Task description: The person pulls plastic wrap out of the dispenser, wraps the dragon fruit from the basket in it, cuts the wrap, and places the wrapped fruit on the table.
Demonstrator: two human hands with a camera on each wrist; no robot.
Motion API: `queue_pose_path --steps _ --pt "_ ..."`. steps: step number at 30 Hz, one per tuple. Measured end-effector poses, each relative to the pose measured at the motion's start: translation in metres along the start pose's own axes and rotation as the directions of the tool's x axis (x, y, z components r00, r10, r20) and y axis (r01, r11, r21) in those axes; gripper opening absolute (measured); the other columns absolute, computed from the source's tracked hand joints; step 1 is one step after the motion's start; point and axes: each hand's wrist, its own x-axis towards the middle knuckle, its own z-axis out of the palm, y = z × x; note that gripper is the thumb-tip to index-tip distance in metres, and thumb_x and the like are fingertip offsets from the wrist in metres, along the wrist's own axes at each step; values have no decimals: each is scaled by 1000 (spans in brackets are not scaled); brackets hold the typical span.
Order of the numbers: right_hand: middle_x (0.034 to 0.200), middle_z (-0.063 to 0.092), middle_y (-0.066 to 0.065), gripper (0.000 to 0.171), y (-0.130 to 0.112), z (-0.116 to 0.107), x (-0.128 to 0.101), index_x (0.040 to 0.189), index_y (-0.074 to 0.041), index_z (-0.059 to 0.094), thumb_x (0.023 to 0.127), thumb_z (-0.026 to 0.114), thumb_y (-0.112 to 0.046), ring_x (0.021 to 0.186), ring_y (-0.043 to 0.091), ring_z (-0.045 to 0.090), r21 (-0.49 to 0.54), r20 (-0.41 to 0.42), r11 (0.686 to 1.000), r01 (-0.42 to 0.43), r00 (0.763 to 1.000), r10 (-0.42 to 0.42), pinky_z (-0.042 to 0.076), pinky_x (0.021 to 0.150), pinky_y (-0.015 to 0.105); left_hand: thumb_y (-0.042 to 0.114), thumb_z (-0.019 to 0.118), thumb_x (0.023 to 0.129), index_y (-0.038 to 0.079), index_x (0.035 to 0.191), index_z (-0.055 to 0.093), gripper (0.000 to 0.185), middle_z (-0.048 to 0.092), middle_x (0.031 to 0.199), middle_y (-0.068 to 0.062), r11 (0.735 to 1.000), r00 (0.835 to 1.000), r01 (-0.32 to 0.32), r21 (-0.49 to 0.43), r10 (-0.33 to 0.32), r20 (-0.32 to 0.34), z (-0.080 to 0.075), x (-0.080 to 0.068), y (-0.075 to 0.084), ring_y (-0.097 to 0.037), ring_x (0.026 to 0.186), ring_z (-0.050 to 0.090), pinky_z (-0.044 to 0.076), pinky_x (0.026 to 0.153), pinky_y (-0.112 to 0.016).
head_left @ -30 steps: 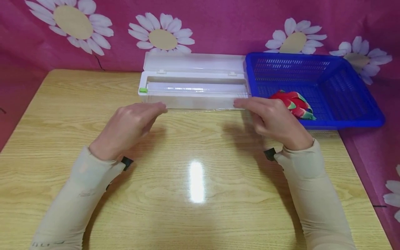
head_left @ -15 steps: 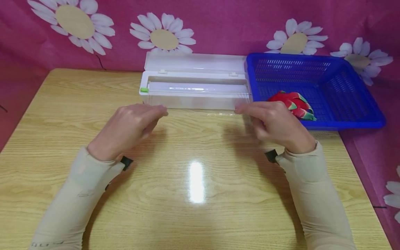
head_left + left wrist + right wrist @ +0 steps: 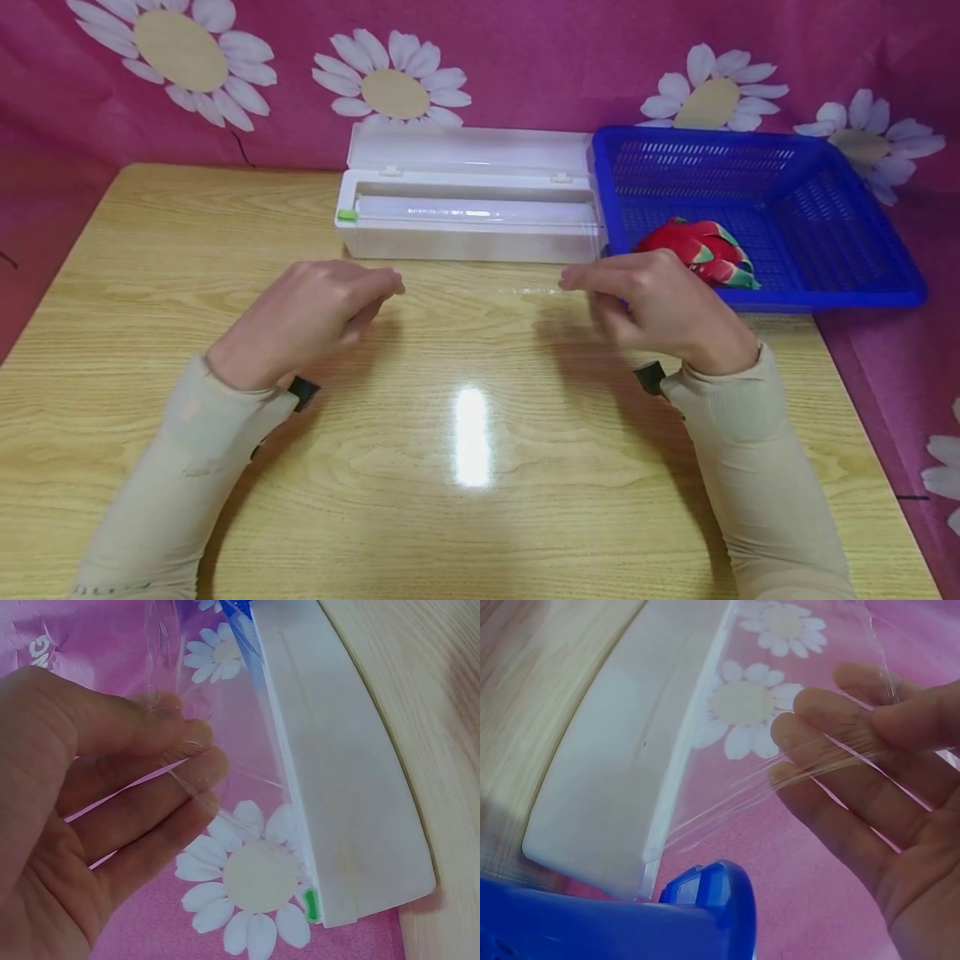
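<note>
1. one left hand [image 3: 307,312] at the left, over the table [image 3: 150,267], pinches the left edge of one clear plastic wrap sheet [image 3: 225,761] between thumb and fingers.
2. one white wrap box [image 3: 468,221], lid open, lies far centre; the sheet stretches from it toward the near side.
3. one right hand [image 3: 663,308] pinches the sheet's right edge.
4. one blue basket [image 3: 832,292] at the far right holds one red, green-tipped fruit [image 3: 701,248].
</note>
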Motion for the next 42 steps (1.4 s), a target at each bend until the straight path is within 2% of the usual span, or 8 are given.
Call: queue_pose_path --steps 7,12,17,23,28,34,38,42 --pt "97 82 7 39 -4 -2 1 100 -6 79 75 52 7 52 2 43 10 31 1000 -24 999 24 38 47 18 -10 62 91 9 103 73 24 73 80 1 1000 1000 4 -29 -4 18 -3 -1 2 -8 62 50 46 56 -22" --pt "97 82 9 38 -6 -2 1 99 -6 80 76 52 7 50 -1 39 14 54 999 -32 998 32 33 45 16 -11 58 90 11 101 72 28 64 70 4 1000 999 12 -20 -11 46 -4 -2 3 -7 59 45 40 54 -20" --pt "96 82 10 38 -9 -3 2 99 -5 80 76 52 7 48 -3 34 11 66 999 -33 997 32 28 43 16 -9 57 91 12 102 72 27 67 72 4 1000 998 17 -22 -15 60 -6 -3 5 -7 59 45 40 54 -20" --pt "96 82 9 40 -11 -5 1 100 -6 81 76 52 7 47 -1 40 -2 78 999 -42 996 42 29 42 16 -10 57 91 12 104 73 29 70 76 4 999 997 22 -38 -19 78 -8 -4 8 -7 60 47 42 57 -22" --pt "96 82 8 39 -13 -7 2 99 -7 81 76 53 6 49 0 47 -6 77 999 -39 996 40 31 43 15 -10 58 91 12 105 72 29 70 77 4 999 997 18 -30 -16 77 -10 -5 10 -7 60 45 39 55 -21" --pt "93 82 6 35 -13 -11 1 98 -8 80 76 55 5 50 -1 42 -12 56 1000 -18 998 19 32 45 16 -14 53 87 12 99 68 33 49 63 7 1000 999 -20 -21 21 32 -10 -6 10 -6 58 40 38 55 -21" --pt "95 82 7 33 -12 -11 1 98 -7 80 77 57 5 53 5 57 -15 46 1000 -14 999 15 42 46 18 -14 54 89 12 95 65 29 38 60 7 999 999 -34 -33 35 24 -8 -5 11 -6 58 36 35 55 -21" --pt "96 82 7 32 -11 -12 0 100 -6 80 78 59 5 67 15 73 -26 30 1000 -8 1000 9 57 54 29 -12 59 90 11 99 66 26 39 59 7 999 999 -34 -42 35 27 -8 -4 14 -6 57 34 33 53 -21"
